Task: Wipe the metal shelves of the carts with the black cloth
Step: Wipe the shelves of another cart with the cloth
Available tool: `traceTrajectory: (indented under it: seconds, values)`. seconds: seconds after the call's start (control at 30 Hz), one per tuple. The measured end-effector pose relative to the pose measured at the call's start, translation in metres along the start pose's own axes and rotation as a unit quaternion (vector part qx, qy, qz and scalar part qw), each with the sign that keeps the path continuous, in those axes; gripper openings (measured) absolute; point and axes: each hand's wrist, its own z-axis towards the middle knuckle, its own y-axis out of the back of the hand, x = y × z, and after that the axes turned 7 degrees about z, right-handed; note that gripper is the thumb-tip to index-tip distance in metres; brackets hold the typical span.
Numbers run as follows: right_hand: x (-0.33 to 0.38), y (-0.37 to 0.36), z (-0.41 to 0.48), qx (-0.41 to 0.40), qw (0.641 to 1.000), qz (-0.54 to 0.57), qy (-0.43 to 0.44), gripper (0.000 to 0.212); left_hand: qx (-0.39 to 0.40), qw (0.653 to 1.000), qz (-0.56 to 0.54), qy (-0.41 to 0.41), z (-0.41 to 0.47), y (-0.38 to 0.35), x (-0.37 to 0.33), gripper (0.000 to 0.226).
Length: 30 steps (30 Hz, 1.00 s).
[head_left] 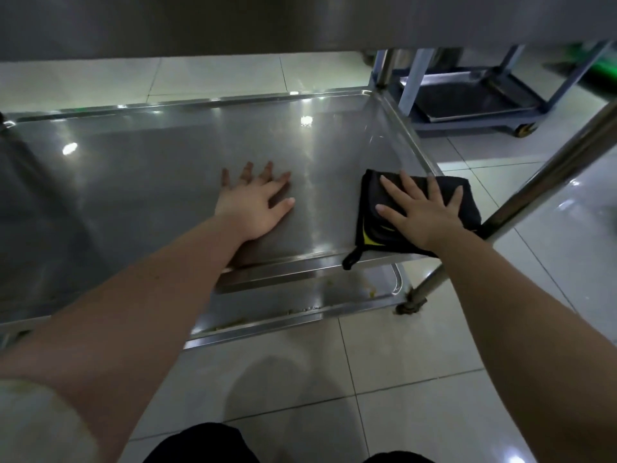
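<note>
Pressing down on the cloth with the right hand, palm flat, fingers straight and spread wide. Folded under that palm, at the near right corner of the shelf, with a loop hanging over the front rim left of the wrist. Resting the left hand flat on bare metal, well left of the cloth, fingers likewise splayed, holding nothing. Just right of the right hand, a slanting post; below both wrists, a lower shelf; far beyond the right fingertips, a second cart.
</note>
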Motion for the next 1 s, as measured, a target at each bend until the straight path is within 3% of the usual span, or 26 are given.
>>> traceTrajectory:
  seconds: [0.2, 0.37, 0.47, 0.67, 0.83, 1.0]
  values:
    - [0.023, -0.001, -0.006, 0.003, 1.0, 0.017, -0.018, 0.066, 0.02, 1.0, -0.005, 0.006, 0.009, -0.006, -0.014, 0.054]
    - [0.113, -0.02, -0.027, 0.025, 0.995, 0.02, 0.093, 0.066, 0.017, 1.0, -0.003, 0.006, 0.009, -0.006, -0.011, 0.05]
    - [0.091, -0.015, -0.022, 0.032, 0.994, 0.028, 0.103, 0.066, 0.023, 1.0, -0.004, 0.008, 0.01, -0.007, -0.007, 0.049]
    - [-0.009, 0.001, -0.014, 0.018, 0.999, 0.019, -0.029, 0.065, 0.014, 1.0, -0.01, 0.006, 0.01, -0.008, -0.012, 0.049]
    - [0.02, -0.008, -0.021, 0.023, 0.999, 0.003, 0.035, 0.064, 0.006, 1.0, -0.006, 0.004, 0.009, -0.011, -0.012, 0.05]
    - [0.042, 0.011, 0.061, -0.002, 0.997, 0.023, 0.074, 0.063, 0.0, 1.0, 0.011, 0.0, 0.01, -0.012, -0.01, 0.052]
